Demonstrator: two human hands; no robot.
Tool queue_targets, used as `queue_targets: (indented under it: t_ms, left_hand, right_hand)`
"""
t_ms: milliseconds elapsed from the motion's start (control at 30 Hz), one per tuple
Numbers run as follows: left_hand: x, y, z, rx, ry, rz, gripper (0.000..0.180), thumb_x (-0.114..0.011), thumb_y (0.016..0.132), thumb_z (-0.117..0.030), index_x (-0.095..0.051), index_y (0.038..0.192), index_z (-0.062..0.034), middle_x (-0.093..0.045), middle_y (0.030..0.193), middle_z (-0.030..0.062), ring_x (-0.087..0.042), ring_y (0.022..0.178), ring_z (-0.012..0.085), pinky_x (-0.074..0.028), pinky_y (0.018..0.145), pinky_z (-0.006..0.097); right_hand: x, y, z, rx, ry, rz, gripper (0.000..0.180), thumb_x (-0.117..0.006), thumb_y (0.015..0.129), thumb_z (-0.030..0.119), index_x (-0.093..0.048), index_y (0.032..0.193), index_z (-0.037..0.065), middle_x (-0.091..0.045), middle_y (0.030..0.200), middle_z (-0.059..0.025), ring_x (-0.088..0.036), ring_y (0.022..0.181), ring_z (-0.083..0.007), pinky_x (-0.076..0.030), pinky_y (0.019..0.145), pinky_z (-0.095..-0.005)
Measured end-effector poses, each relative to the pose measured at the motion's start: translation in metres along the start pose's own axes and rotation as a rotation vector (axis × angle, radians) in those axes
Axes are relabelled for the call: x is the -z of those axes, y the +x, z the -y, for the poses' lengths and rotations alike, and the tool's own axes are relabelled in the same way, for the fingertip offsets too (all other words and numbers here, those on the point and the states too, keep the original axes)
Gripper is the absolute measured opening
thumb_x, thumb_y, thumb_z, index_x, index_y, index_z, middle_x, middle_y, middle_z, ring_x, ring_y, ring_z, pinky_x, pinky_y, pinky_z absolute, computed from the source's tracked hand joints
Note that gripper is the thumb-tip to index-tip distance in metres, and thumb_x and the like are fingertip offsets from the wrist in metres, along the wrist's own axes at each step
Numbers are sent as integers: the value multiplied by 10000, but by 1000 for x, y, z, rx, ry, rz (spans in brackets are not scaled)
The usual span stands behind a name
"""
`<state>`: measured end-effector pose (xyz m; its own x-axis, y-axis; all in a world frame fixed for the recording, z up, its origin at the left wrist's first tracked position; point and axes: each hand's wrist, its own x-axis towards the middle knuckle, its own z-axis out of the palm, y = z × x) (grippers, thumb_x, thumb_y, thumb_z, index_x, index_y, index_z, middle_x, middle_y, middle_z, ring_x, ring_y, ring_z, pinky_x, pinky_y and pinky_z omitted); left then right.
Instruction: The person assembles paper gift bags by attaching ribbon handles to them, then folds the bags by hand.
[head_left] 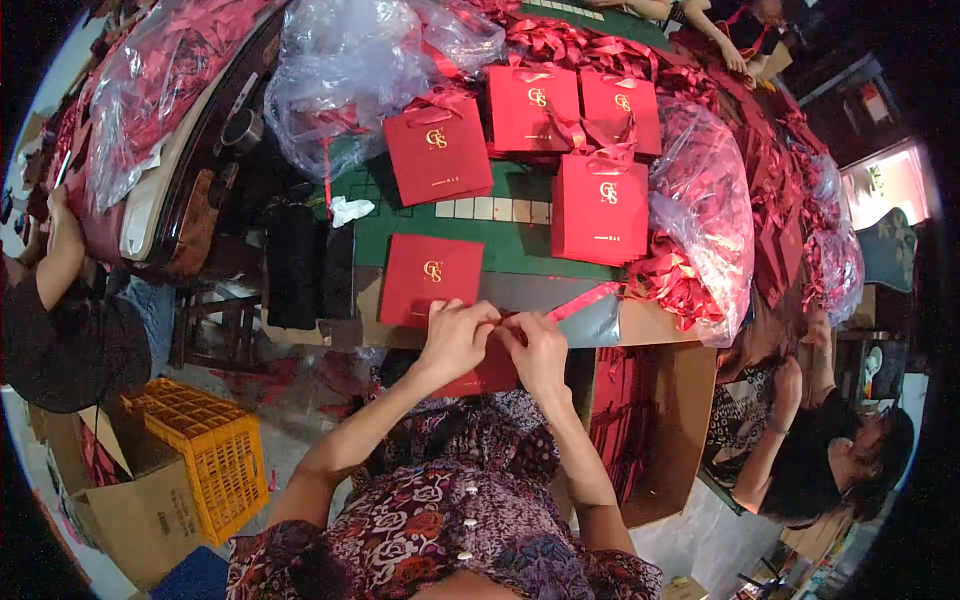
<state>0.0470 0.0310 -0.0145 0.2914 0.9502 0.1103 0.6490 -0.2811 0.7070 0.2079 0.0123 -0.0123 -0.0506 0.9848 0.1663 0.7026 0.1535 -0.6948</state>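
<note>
I see my left hand (455, 335) and right hand (535, 350) pinched together on one red ribbon (585, 300), which runs from my fingers up and to the right over the counter (500, 250) edge. A flat red bag (432, 280) lies just left of it. Behind it stand four upright red bags (600, 208).

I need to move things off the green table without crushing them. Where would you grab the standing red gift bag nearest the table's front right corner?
Probably take that red gift bag by its ribbon handle at the top, coming from above. It stands upright with the handle looped over its open mouth, and its flat paper sides would likely dent if squeezed. A clear plastic sack of ribbons crowds its right side, so approach from above or from the left.
</note>
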Motion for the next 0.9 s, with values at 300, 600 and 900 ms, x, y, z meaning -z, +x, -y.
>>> queue_targets:
  t_ms: [300, 600, 900]
  left_hand:
    - [12, 4, 8, 88, -130, 134, 165, -718, 814, -203, -649, 924, -103, -693, 828, 34, -621, 834, 245, -363, 833, 402]
    - [14, -8, -14, -247, 166, 26, 108, -710, 792, -192, -640, 840, -124, -625, 781, 17, -531, 805, 214, -360, 828, 386]
    - [15, 0, -14, -377, 194, 9, 98, -703, 797, -202, -647, 829, -128, -620, 777, -1, -534, 800, 198, -362, 821, 366]
  right_hand:
    - [14, 13, -7, 7, 303, 19, 134, -751, 797, 122, -702, 890, 39, -623, 845, -100, -610, 867, -270, -483, 765, -354]
    - [23, 19, -31, -15, 251, 392, 115, -685, 847, 153, -739, 874, 55, -631, 842, -97, -581, 835, -287, -468, 756, -370]
    - [23, 35, -37, -142, 399, 554, 137, -700, 817, 142, -707, 832, 6, -651, 841, -98, -619, 844, -203, -483, 773, -331]
